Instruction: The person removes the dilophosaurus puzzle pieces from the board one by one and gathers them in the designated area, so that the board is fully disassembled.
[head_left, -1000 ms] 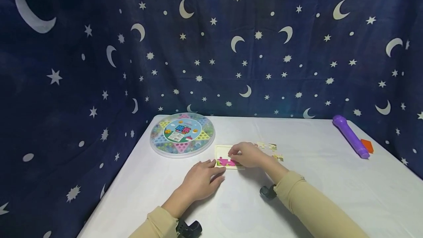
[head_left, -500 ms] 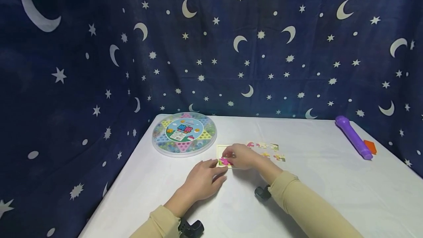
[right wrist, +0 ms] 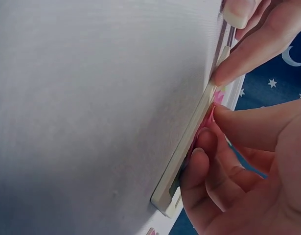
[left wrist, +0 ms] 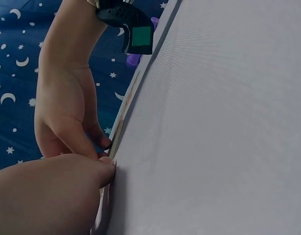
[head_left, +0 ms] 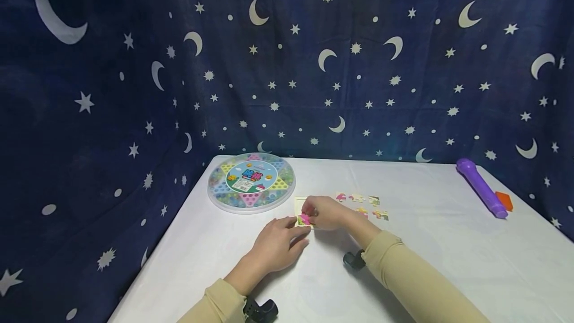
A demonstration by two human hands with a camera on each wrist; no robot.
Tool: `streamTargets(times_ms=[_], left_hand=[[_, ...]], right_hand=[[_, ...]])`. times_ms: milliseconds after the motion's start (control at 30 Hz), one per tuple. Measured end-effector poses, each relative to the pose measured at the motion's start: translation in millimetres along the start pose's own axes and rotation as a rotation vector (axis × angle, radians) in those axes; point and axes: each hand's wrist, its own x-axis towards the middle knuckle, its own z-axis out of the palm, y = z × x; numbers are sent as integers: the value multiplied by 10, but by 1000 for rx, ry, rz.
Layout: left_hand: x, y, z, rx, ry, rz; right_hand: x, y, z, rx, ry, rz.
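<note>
A small cream puzzle frame (right wrist: 181, 147) lies on the white table, with pink and green puzzle pieces (head_left: 303, 220) in its lower left part. My left hand (head_left: 275, 244) rests at the frame's near left corner, its extended fingers touching the edge. Over the frame, my right hand (head_left: 329, 212) pinches a pink puzzle piece (right wrist: 210, 117) between thumb and fingers, low inside the near rim. That hand hides most of the frame's right side in the head view. Several loose puzzle pieces (head_left: 358, 197) lie to the right of the frame.
Behind and left stands a round Chinese checkers box (head_left: 251, 182) with a clear lid. A purple microphone-shaped tube (head_left: 482, 188) and an orange piece (head_left: 504, 201) lie near the table's right edge. A starry blue curtain (head_left: 314, 64) borders the table (head_left: 430, 253).
My right hand has shifted slightly left and lower over the frame, covering more of the pink pieces. More loose pieces show behind it. My left hand stays at the frame's corner.
</note>
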Motion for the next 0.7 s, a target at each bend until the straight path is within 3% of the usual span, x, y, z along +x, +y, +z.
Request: streamTargets(times_ms=[233,500,700], left_hand=[[0,7,-4,1,-7,-2],[7,-1,8,8,-8,0],[8,-1,6,4,-5,4]], right_hand=[[-19,10,-15,58,17,26],[-21,13,-37,26,17,-19],[-31,40,-53,71,14,-29]])
